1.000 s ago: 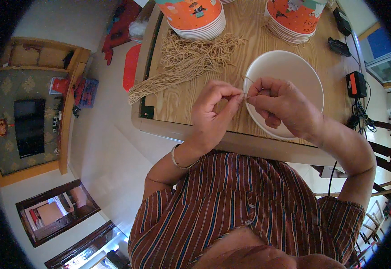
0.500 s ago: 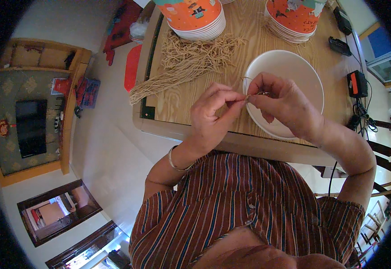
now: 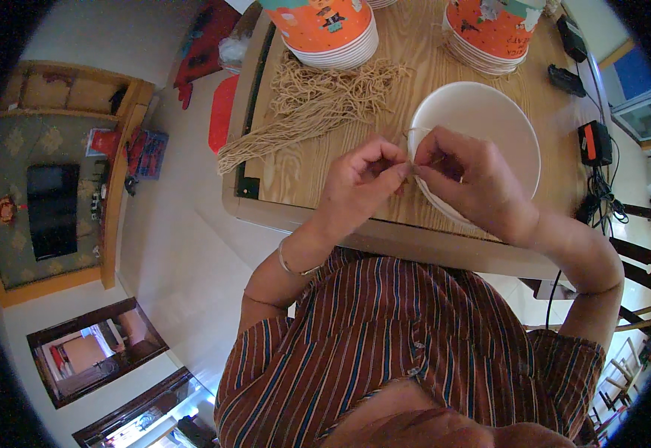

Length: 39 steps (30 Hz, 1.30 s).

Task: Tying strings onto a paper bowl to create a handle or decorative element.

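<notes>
My left hand [image 3: 357,185] and my right hand [image 3: 480,181] meet fingertip to fingertip at the left rim of a white round paper bucket [image 3: 493,112]. Both pinch a thin tan cord [image 3: 416,130], of which a short bit shows above the right fingers at the rim. The point where the fingertips press together is too small to make out. Behind my left hand lies a bundle of tan cords [image 3: 318,104], tangled at its far end and gathered at the left.
Stacked orange paper buckets [image 3: 329,37] stand at the far side of the wooden table [image 3: 288,187], with another stack [image 3: 489,37] farther right. A black-and-orange device [image 3: 595,143] and coiled black cables [image 3: 601,196] lie along the right edge. A red stool [image 3: 222,113] stands left.
My left hand has turned slightly, its fingers curling in more. The right fingers have shifted a little and still meet the left at the bucket rim.
</notes>
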Each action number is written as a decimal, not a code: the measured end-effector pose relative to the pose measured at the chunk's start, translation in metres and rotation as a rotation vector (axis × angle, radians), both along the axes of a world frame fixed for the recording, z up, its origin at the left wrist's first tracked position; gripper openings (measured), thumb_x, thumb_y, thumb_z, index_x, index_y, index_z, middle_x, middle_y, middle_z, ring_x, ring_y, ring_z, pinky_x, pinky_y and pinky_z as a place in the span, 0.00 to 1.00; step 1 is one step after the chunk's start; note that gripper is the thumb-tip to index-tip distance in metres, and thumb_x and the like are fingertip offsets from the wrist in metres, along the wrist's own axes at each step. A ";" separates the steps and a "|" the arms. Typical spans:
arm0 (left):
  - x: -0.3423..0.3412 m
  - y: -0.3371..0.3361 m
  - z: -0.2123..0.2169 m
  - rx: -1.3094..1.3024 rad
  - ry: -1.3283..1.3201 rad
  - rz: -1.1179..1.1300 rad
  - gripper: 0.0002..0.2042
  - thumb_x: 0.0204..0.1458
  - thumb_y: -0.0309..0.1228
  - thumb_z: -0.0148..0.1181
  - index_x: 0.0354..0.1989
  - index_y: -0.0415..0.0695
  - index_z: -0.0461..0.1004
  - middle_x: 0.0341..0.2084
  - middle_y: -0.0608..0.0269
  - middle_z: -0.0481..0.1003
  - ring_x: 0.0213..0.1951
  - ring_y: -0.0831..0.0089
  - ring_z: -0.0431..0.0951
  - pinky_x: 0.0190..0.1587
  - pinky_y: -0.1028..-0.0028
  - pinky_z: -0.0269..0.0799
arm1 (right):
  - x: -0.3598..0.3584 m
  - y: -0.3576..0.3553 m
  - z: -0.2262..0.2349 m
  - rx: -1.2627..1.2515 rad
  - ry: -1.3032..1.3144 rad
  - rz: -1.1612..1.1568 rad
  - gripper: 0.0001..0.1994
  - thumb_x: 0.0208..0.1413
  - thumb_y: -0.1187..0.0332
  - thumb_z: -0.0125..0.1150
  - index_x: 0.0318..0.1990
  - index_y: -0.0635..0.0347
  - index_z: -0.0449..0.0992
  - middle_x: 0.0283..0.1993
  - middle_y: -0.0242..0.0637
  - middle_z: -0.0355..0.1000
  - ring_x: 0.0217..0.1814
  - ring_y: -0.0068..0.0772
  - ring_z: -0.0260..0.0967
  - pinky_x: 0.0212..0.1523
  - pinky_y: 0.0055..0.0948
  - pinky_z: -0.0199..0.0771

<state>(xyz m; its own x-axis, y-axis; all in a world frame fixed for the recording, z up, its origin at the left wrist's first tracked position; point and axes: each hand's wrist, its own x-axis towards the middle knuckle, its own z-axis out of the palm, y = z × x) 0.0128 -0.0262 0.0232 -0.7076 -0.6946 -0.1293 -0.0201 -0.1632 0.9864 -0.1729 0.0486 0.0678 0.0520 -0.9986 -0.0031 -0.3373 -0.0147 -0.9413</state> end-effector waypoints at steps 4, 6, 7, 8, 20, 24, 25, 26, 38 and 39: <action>0.000 -0.007 0.000 0.045 0.039 -0.064 0.04 0.57 0.24 0.57 0.38 0.39 0.74 0.29 0.71 0.73 0.31 0.84 0.72 0.35 0.82 0.69 | 0.001 0.003 0.005 -0.262 0.277 0.029 0.06 0.53 0.74 0.59 0.35 0.63 0.68 0.31 0.46 0.68 0.30 0.48 0.72 0.29 0.40 0.72; 0.000 -0.010 0.005 0.090 0.033 -0.109 0.05 0.57 0.26 0.57 0.39 0.39 0.74 0.29 0.70 0.74 0.31 0.84 0.72 0.36 0.81 0.70 | 0.002 0.003 0.002 -0.311 0.336 0.031 0.07 0.53 0.75 0.59 0.35 0.63 0.66 0.33 0.47 0.67 0.32 0.54 0.71 0.30 0.43 0.73; 0.000 -0.011 0.004 0.089 0.034 -0.108 0.05 0.57 0.26 0.57 0.39 0.39 0.74 0.29 0.70 0.74 0.31 0.84 0.72 0.36 0.81 0.70 | 0.002 0.003 0.000 -0.358 0.358 0.025 0.06 0.52 0.78 0.59 0.34 0.63 0.67 0.32 0.44 0.67 0.31 0.49 0.70 0.31 0.38 0.71; 0.000 -0.013 0.003 0.096 0.046 -0.118 0.05 0.57 0.26 0.57 0.39 0.39 0.74 0.29 0.70 0.74 0.31 0.84 0.72 0.36 0.81 0.70 | 0.002 0.002 -0.001 -0.404 0.379 0.021 0.06 0.51 0.81 0.59 0.34 0.64 0.68 0.32 0.42 0.67 0.29 0.43 0.69 0.31 0.34 0.70; -0.001 -0.016 0.005 0.109 0.082 -0.151 0.05 0.57 0.26 0.58 0.39 0.39 0.74 0.29 0.73 0.72 0.31 0.86 0.71 0.35 0.83 0.69 | 0.004 -0.002 -0.006 -0.384 0.305 0.008 0.10 0.56 0.75 0.57 0.45 0.62 0.67 0.35 0.47 0.70 0.36 0.54 0.73 0.34 0.43 0.74; 0.000 -0.019 0.005 0.085 0.095 -0.182 0.06 0.57 0.27 0.58 0.40 0.39 0.74 0.29 0.73 0.73 0.30 0.86 0.71 0.34 0.83 0.69 | 0.001 -0.003 -0.005 -0.383 0.335 0.048 0.08 0.55 0.75 0.56 0.42 0.62 0.68 0.35 0.46 0.70 0.36 0.54 0.73 0.33 0.43 0.74; 0.000 -0.020 0.005 0.084 0.096 -0.182 0.06 0.57 0.27 0.58 0.40 0.39 0.74 0.29 0.73 0.73 0.30 0.86 0.71 0.34 0.83 0.69 | 0.001 -0.003 -0.005 -0.395 0.346 0.055 0.08 0.55 0.75 0.57 0.41 0.62 0.68 0.35 0.46 0.70 0.36 0.54 0.72 0.33 0.42 0.74; 0.001 -0.020 0.006 0.076 0.083 -0.189 0.06 0.57 0.27 0.58 0.40 0.39 0.74 0.29 0.73 0.73 0.30 0.86 0.71 0.34 0.83 0.69 | 0.000 -0.003 -0.005 -0.408 0.357 0.061 0.07 0.54 0.76 0.57 0.40 0.63 0.69 0.35 0.46 0.70 0.36 0.54 0.72 0.33 0.42 0.74; -0.001 -0.021 0.004 0.019 0.022 -0.190 0.06 0.57 0.27 0.59 0.39 0.40 0.74 0.28 0.72 0.73 0.30 0.86 0.72 0.34 0.82 0.70 | -0.001 -0.005 -0.005 -0.364 0.325 0.028 0.05 0.52 0.78 0.60 0.35 0.65 0.72 0.28 0.39 0.69 0.27 0.33 0.70 0.28 0.31 0.69; 0.000 -0.021 0.004 -0.012 -0.001 -0.175 0.05 0.56 0.27 0.59 0.39 0.40 0.74 0.29 0.72 0.73 0.31 0.86 0.72 0.34 0.82 0.70 | -0.002 -0.005 -0.005 -0.363 0.324 0.028 0.05 0.52 0.78 0.60 0.35 0.65 0.72 0.28 0.39 0.69 0.27 0.33 0.70 0.28 0.31 0.69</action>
